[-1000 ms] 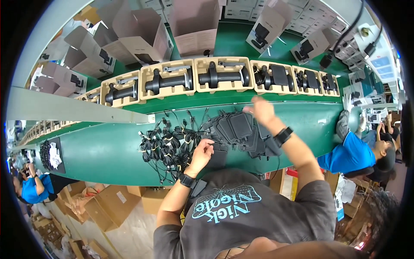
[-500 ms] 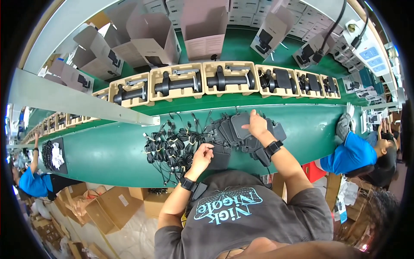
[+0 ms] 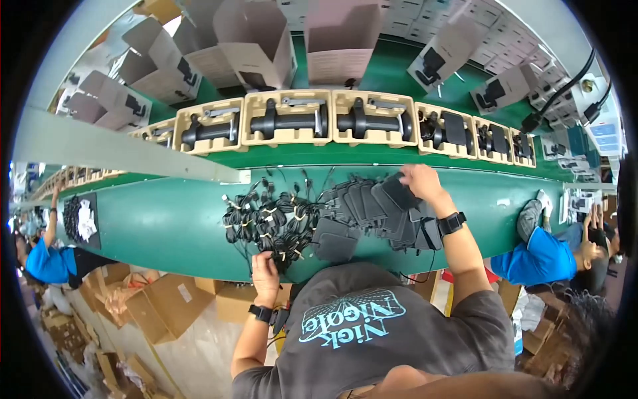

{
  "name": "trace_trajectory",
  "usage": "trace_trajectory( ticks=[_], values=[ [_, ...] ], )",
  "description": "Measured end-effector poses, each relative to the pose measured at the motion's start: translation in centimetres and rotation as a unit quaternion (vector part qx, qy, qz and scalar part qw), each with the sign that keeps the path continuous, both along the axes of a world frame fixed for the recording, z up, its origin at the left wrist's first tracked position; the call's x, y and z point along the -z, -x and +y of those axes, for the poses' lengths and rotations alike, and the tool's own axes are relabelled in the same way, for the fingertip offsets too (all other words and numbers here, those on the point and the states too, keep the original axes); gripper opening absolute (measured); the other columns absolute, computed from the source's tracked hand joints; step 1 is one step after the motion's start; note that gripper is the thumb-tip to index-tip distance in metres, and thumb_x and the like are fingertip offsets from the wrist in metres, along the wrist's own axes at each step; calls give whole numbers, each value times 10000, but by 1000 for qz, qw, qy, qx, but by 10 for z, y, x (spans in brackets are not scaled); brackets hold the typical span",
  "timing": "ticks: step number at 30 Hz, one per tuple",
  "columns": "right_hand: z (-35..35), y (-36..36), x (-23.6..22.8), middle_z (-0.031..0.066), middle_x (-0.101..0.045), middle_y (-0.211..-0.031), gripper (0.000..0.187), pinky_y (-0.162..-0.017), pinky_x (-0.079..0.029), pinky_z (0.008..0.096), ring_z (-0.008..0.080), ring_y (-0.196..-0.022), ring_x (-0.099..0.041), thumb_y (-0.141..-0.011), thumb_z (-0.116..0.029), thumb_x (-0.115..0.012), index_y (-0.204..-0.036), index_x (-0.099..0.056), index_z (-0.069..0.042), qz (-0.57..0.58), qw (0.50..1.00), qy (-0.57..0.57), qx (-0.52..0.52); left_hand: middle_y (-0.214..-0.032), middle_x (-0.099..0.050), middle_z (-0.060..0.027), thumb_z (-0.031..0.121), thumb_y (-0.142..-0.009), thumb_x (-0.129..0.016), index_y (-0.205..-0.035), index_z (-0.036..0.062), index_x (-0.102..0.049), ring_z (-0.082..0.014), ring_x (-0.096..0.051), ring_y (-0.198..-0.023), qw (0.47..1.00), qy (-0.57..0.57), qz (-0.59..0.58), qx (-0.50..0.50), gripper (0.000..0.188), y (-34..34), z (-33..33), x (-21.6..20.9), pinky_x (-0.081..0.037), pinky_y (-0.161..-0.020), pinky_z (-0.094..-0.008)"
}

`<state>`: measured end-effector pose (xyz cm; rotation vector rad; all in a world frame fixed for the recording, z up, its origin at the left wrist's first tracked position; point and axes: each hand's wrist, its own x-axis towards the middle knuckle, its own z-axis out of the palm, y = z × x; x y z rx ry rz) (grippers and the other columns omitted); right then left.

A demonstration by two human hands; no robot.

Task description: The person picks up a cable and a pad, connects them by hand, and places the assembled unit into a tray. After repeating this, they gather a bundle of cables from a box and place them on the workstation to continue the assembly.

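1. At the far left we see a co-worker in a blue shirt [image 3: 41,261] at the green workbench [image 3: 166,229], beside a dark mat with small white pieces [image 3: 81,219]. Cardboard cartons [image 3: 159,302] sit on the floor below the bench edge.

2. Our left hand [image 3: 264,272] rests at the near edge of the pile of bundled black cables [image 3: 269,223], its fingers curled into the tangle. It appears to be pinching one bundle, though we cannot tell for certain that anything is gripped. Half a second ago this hand sat a little higher in the pile; it has drawn back toward the body, which we read as a bundle being pulled free.

3. Just right of the cables lies the fan of flat black pouches [image 3: 362,206], overlapping one another, with two loose ones [image 3: 335,241] nearest the body.

4. Our right hand [image 3: 420,183] is closed on the upper edge of one black pouch [image 3: 399,191] at the top of the fan, thumb beneath and fingers over it. A second ago this hand was raised over the conveyor, then came down to the stack; now it grasps the pouch, so we judge that pouch and cable are being brought together.

5. Beyond, tan moulded trays [image 3: 292,120] holding black devices line the belt, with open cardboard boxes [image 3: 335,40] behind. At the right, another person in blue [image 3: 541,256] leans on the bench.
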<state>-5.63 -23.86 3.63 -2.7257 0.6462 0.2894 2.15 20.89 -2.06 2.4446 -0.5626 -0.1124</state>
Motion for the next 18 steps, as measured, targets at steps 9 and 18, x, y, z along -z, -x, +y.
trace_trajectory(
  ticks=[9,18],
  values=[
    [-66,-83,9,7,-533,-691,139,-398,-329,206,65,-456,-437,-839,-66,-546,-963,-522,-9,-420,840,-245,242,-857,-504,-127,0,-817,-474,-886,30,-500,-314,-507,-736,999,23,20,20,80,-8,-14,-8,-429,-643,-367],
    [-111,-111,42,2,-485,-531,203,-440,-334,244,86,-465,-424,-809,-123,-605,-973,-534,-26,-352,875,-249,220,-850,-506,-142,19,-813,-490,-903,43,-509,-343,-516,-771,999,27,23,-35,95,-16,-14,-8,-436,-643,-377]
  ],
)
